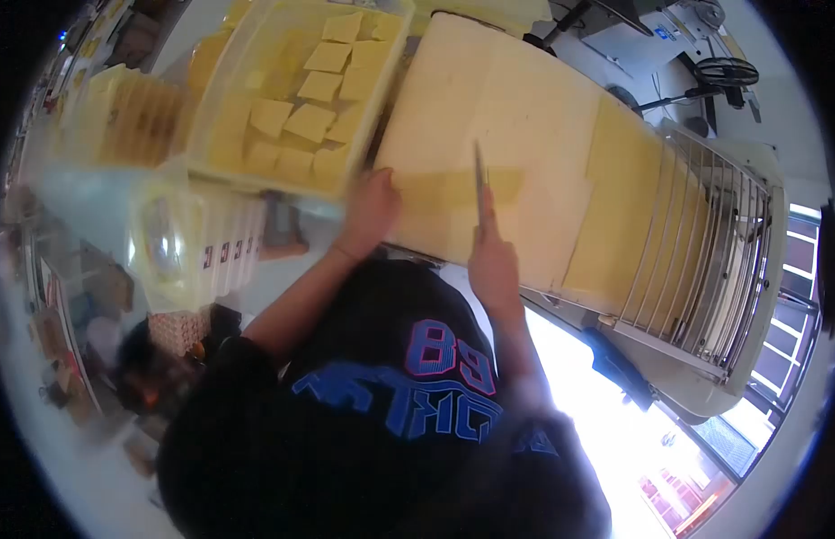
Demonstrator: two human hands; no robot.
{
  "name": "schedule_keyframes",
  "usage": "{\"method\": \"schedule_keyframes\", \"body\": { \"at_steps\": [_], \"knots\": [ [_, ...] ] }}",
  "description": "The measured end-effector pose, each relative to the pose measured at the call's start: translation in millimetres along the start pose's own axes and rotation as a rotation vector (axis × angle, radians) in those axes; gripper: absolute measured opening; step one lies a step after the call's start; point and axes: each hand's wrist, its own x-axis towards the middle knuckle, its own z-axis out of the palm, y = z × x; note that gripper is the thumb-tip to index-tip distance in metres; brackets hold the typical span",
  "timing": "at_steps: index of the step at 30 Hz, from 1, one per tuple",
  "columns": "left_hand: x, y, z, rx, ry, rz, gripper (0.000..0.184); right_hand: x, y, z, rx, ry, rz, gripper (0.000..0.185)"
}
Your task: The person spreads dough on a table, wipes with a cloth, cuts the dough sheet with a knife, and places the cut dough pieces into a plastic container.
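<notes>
My right hand grips a knife, its narrow blade pointing away from me over the pale board. Under the blade lies a strip of yellow dough sheet. At the strip's left end is my left hand, slightly blurred, with its fingers curled at the dough's edge. Farther right, a wide yellow dough sheet lies on the board and runs beneath a metal bar guard. Left of the board, a plastic tray holds several square dough pieces, some overlapping.
The pale work surface stretches ahead of me. A metal bar guard closes off its right side. Stacked clear plastic containers stand below the tray at left. A black fan is at the upper right.
</notes>
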Motion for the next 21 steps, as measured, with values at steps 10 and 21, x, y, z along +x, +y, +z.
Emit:
{"method": "schedule_keyframes", "body": {
  "at_steps": [10,21],
  "knots": [
    [6.1,15.5,-1.1,-0.04,-0.03,-0.059,0.027,0.6,-27.7,20.3,0.029,-0.109,0.005,0.061],
    [37.1,84.4,-129.9,-0.558,-0.224,0.007,0.029,37.8,49.1,14.4,0.493,0.311,-0.166,0.06]
  ]
}}
